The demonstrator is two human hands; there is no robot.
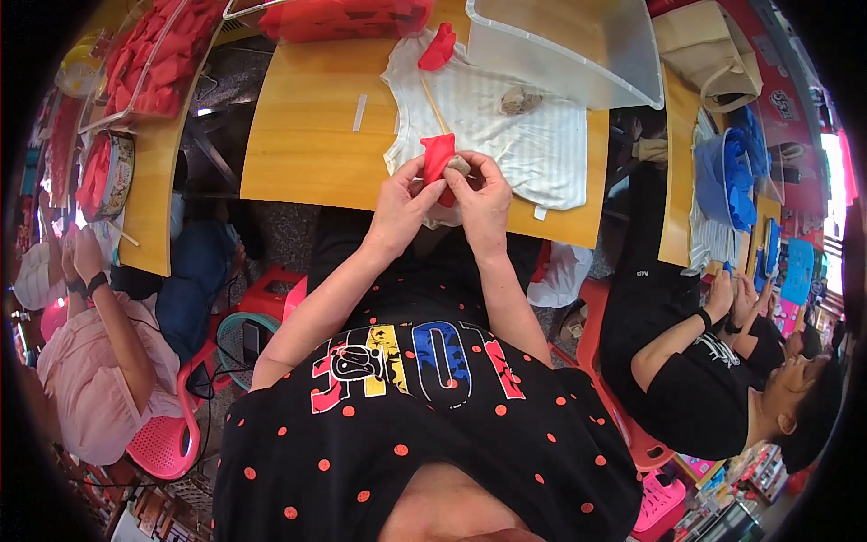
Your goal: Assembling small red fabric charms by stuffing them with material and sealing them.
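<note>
Both my hands meet over the near edge of the table, pinching a small red cloth piece (438, 154). My left hand (405, 200) grips its left side with fingers curled in. My right hand (482, 200) closes on its right side, and a small tan lump (460, 165) shows at those fingertips; what it is I cannot make out. A thin wooden stick (434, 106) lies just beyond the cloth piece, angled away. Beneath is a white striped sleeveless shirt (542, 149), spread flat. On it rest another red piece (438, 48) and a crumpled beige bundle (521, 99).
A translucent plastic bin (564, 50) stands at the far right of the wooden table (307, 135). Bins of red pieces (153, 59) are at the far left. Co-workers sit on both sides; the right one is beside a blue container (713, 181). A white strip (360, 113) lies left of the shirt.
</note>
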